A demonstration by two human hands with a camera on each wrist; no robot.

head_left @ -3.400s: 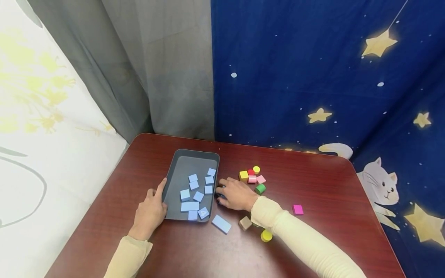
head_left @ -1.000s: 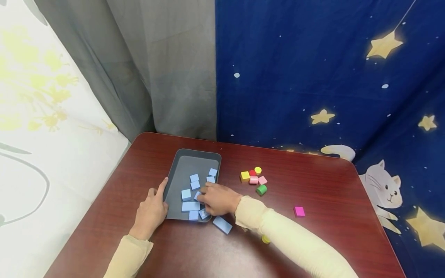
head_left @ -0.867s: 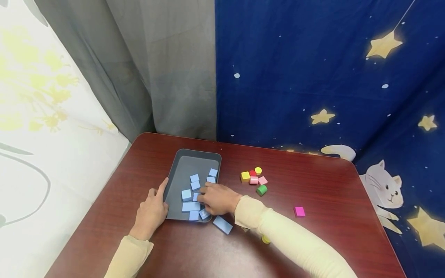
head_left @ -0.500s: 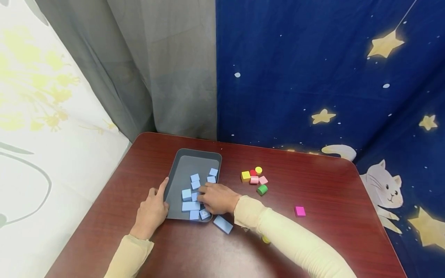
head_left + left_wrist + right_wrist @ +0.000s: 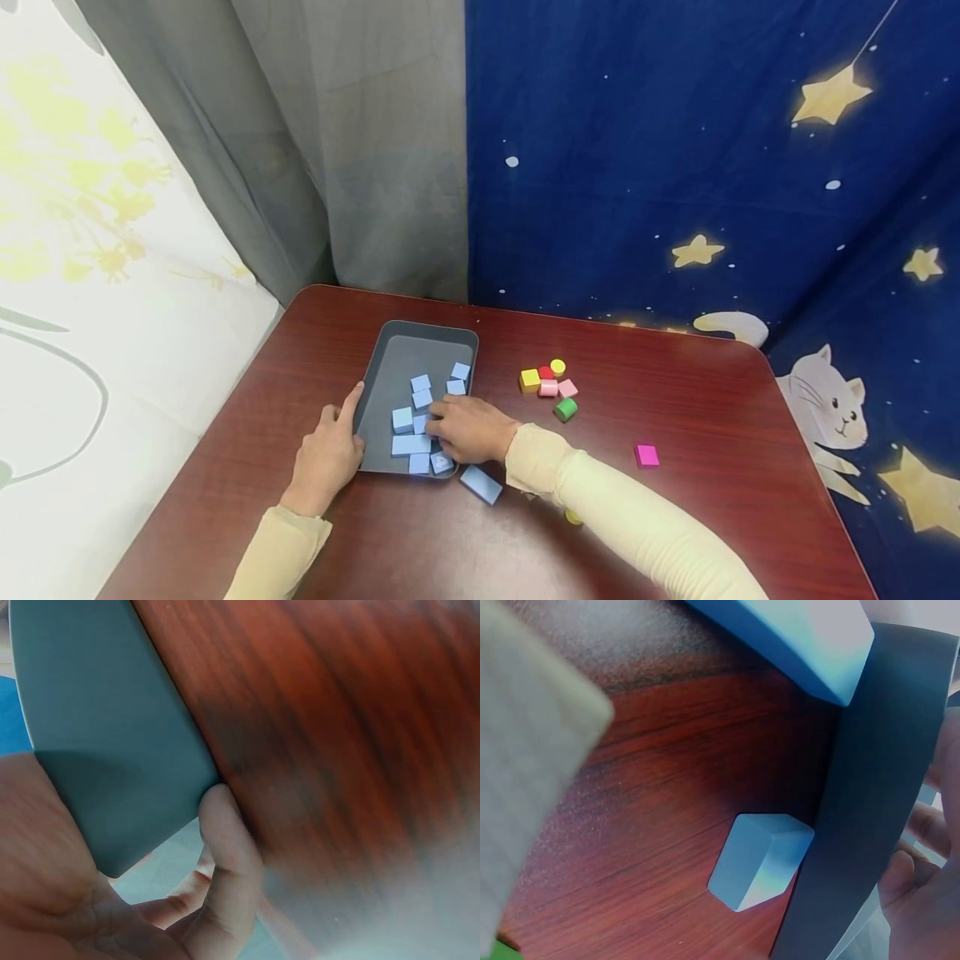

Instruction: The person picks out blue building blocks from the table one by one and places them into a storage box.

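In the head view a shallow dark grey tray (image 5: 397, 354) holds several light blue blocks. My left hand (image 5: 324, 458) grips the tray's left side, index finger along the rim; in the left wrist view its fingers (image 5: 225, 862) curl at the tray's outer wall. My right hand (image 5: 472, 429) reaches over the right rim, curved fingertips on a small blue block (image 5: 421, 424) in the tray. That block's right part is hidden, as are blocks beneath the hand. In the right wrist view a small blue block (image 5: 761, 862) lies on the table beside the tray wall.
A long blue block (image 5: 481, 485) lies off the tray's near right corner. Farther right sit a yellow cube (image 5: 529, 381), a pink cylinder (image 5: 548, 388), a green cylinder (image 5: 566, 409) and a magenta block (image 5: 647, 456). A wooden block (image 5: 532, 742) looms close in the right wrist view.
My right hand has moved left from the table beside the tray to inside it. The small blue block at its fingertips has turned straighter and shifted slightly left. My left hand stays put.
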